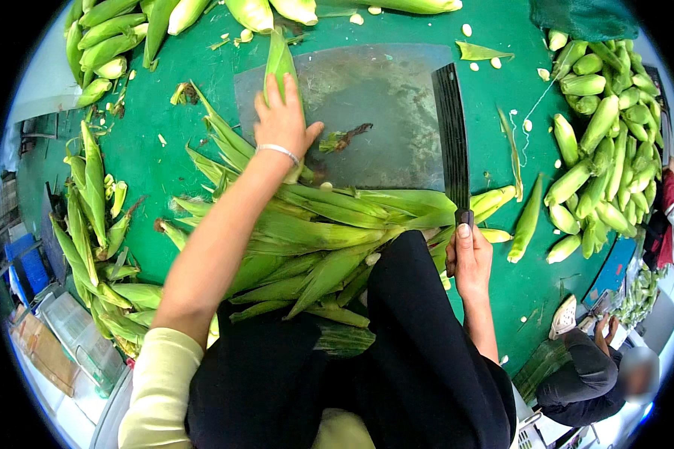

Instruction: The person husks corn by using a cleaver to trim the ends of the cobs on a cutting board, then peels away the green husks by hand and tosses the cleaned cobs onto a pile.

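Observation:
My left hand (281, 120) lies with fingers stretched and thumb apart over an ear of corn (278, 60) in its green husk. That ear lies lengthwise at the left side of a grey metal cutting plate (374, 112). In my right hand (472, 258) is the handle of a cleaver (451, 135) with a long, dark blade, pointing away from me beside the plate's right edge. A heap of green husk leaves and corn (329, 232) is piled in front of my body, below the plate. A torn husk scrap (344, 138) sits on the plate.
Trimmed ears (606, 150) are heaped at the right of the green table (157, 142), with a single ear (526, 218) nearer me. More corn (108, 34) lies at the far left, and husks (90, 224) pile at the left edge. Another person (584, 374) sits at the lower right.

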`<move>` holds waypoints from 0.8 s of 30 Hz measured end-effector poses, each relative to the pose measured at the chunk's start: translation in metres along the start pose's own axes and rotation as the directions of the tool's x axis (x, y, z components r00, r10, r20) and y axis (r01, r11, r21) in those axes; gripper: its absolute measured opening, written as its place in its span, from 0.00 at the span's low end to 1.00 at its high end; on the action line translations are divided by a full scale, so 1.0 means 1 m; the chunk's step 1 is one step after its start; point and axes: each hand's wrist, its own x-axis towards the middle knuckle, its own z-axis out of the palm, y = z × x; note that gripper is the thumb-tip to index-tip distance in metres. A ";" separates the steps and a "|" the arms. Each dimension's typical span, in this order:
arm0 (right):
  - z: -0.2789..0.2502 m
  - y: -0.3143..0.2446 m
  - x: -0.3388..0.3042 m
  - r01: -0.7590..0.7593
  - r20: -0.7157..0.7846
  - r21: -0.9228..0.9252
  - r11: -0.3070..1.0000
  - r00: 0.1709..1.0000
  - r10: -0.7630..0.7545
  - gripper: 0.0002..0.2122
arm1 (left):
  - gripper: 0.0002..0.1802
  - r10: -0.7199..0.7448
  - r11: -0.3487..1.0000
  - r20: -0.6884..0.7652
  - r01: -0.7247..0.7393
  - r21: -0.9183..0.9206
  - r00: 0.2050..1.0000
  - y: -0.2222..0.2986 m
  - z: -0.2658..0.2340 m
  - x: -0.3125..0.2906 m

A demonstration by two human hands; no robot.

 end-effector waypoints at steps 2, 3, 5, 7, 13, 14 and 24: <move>0.004 0.001 -0.001 -0.051 0.028 0.012 0.999 0.998 0.051 0.18 | 0.52 -0.281 0.870 -0.062 0.227 -0.437 0.958 -0.013 0.017 -0.011; 0.004 -0.001 0.000 -0.077 0.034 0.013 0.997 0.996 0.077 0.17 | 0.51 -0.278 0.843 0.008 0.248 -0.478 0.961 -0.020 0.013 -0.011; 0.007 0.007 0.008 0.014 0.040 -0.044 0.999 0.999 -0.012 0.16 | 0.48 -0.226 0.845 -0.019 0.186 -0.502 0.974 -0.044 0.015 -0.013; -0.001 0.009 0.007 0.030 0.051 -0.092 0.995 0.998 -0.025 0.15 | 0.44 0.146 0.916 -0.070 -0.162 -0.366 0.987 -0.052 -0.024 -0.031; 0.044 0.029 0.057 0.101 0.201 -0.082 0.991 0.976 -0.083 0.23 | 0.45 0.342 0.896 0.176 -0.264 -0.357 0.923 -0.045 -0.028 -0.056; 0.049 0.029 0.062 0.081 0.210 -0.073 0.994 0.976 -0.064 0.24 | 0.45 0.340 0.892 0.187 -0.253 -0.374 0.922 -0.047 -0.028 -0.051; 0.086 0.006 0.088 0.099 0.217 -0.410 0.907 0.976 -0.008 0.28 | 0.45 0.387 0.834 0.229 -0.232 -0.500 0.893 -0.058 -0.022 -0.038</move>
